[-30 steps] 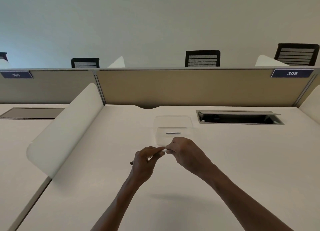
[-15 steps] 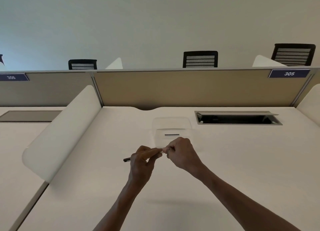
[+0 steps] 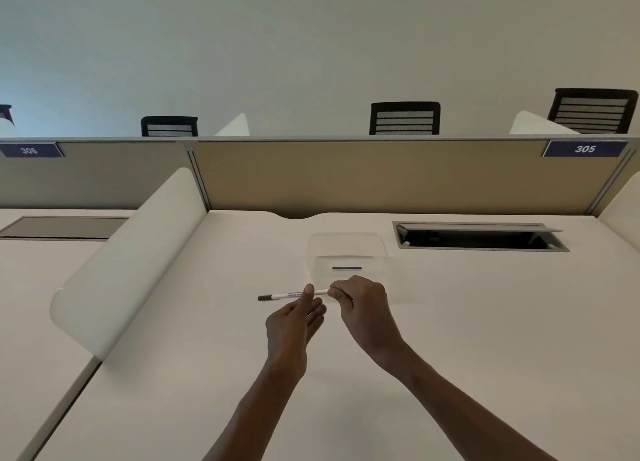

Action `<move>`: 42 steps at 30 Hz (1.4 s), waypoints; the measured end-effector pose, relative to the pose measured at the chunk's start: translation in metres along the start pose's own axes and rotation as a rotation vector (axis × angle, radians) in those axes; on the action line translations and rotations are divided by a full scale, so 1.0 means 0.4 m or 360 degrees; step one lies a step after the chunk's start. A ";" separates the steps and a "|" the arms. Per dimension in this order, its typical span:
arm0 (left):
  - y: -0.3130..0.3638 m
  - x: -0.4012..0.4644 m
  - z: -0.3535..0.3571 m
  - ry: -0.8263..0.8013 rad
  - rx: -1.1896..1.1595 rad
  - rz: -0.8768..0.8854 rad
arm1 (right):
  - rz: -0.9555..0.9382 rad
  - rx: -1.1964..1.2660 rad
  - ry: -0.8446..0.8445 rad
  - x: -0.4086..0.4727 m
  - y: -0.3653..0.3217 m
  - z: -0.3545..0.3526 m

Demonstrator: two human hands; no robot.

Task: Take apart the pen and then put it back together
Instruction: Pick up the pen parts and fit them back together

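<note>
A white pen (image 3: 287,295) with a dark tip pointing left hangs level above the desk (image 3: 207,374). My right hand (image 3: 363,308) is closed around the pen's right end. My left hand (image 3: 294,322) is just below the barrel with its fingers loosened and apart, and only the thumb tip touches the pen's middle. Behind the hands stands a clear plastic tray (image 3: 346,235) with a short dark pen part (image 3: 347,268) lying in it.
An open cable hatch (image 3: 478,237) is set into the desk at the back right. A white curved divider (image 3: 128,252) borders the desk on the left. A tan partition (image 3: 381,176) closes off the back, with chair backs beyond it.
My left hand has let go its grip and opened, so more of the barrel shows. The pen has shifted left and levelled out, with my right hand still on its right end.
</note>
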State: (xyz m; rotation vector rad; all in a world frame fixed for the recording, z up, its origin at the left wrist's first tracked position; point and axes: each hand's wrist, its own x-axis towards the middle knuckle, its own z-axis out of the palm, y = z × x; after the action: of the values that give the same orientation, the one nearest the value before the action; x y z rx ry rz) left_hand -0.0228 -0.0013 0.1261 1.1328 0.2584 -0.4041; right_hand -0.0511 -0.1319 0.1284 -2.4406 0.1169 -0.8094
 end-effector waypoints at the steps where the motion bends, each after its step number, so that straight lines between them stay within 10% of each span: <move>1: 0.003 -0.003 0.004 -0.0055 -0.0127 -0.0081 | -0.0036 0.0019 -0.0003 -0.004 0.003 0.002; 13: 0.029 -0.004 0.012 -0.0072 -0.0361 -0.0095 | -0.0549 -0.0406 -0.0191 0.006 0.034 -0.017; 22: 0.036 -0.003 0.013 -0.0099 -0.0337 -0.0020 | 0.0712 0.0789 -0.0555 0.030 -0.042 -0.020; 31: 0.036 0.001 0.002 -0.0013 -0.0289 -0.0024 | -0.0639 -0.0550 -0.0473 0.017 0.021 -0.034; 35: 0.035 -0.001 0.000 -0.0078 -0.0295 -0.0029 | -0.0054 -0.0014 -0.0542 0.013 -0.012 -0.024; 40: 0.037 -0.001 -0.007 -0.0126 -0.0258 0.0011 | 0.1644 0.1662 -0.0828 0.034 -0.056 -0.026; 42: 0.039 0.000 -0.008 -0.0109 -0.0258 0.0021 | 0.1726 0.1729 -0.0882 0.043 -0.058 -0.036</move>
State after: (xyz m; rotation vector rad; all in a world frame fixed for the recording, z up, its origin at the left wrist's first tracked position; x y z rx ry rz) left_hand -0.0159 0.0072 0.1377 0.9594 0.2195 -0.4023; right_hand -0.0477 -0.1236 0.1594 -1.1655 0.5486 0.2855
